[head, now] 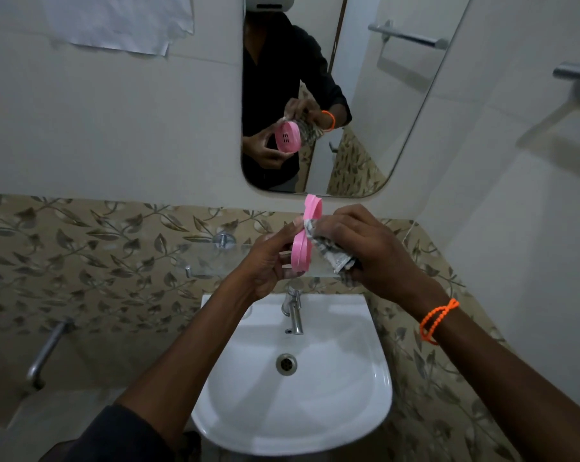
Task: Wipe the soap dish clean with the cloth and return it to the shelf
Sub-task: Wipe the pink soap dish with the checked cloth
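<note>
A pink soap dish (303,241) is held on edge above the basin, in front of a glass shelf (212,258) on the leaf-patterned wall. My left hand (268,258) grips the dish from its left side, thumb over the rim. My right hand (365,248) holds a bunched grey patterned cloth (328,248) and presses it against the dish's right face. An orange bead band circles my right wrist. The mirror (365,105) above reflects the dish's slotted underside and both hands.
A white wash basin (335,388) with a chrome tap (293,310) sits directly below my hands. A chrome pipe tap (45,355) juts from the wall at the lower left. A towel bar (575,73) is mounted on the right wall. Paper hangs at the upper left.
</note>
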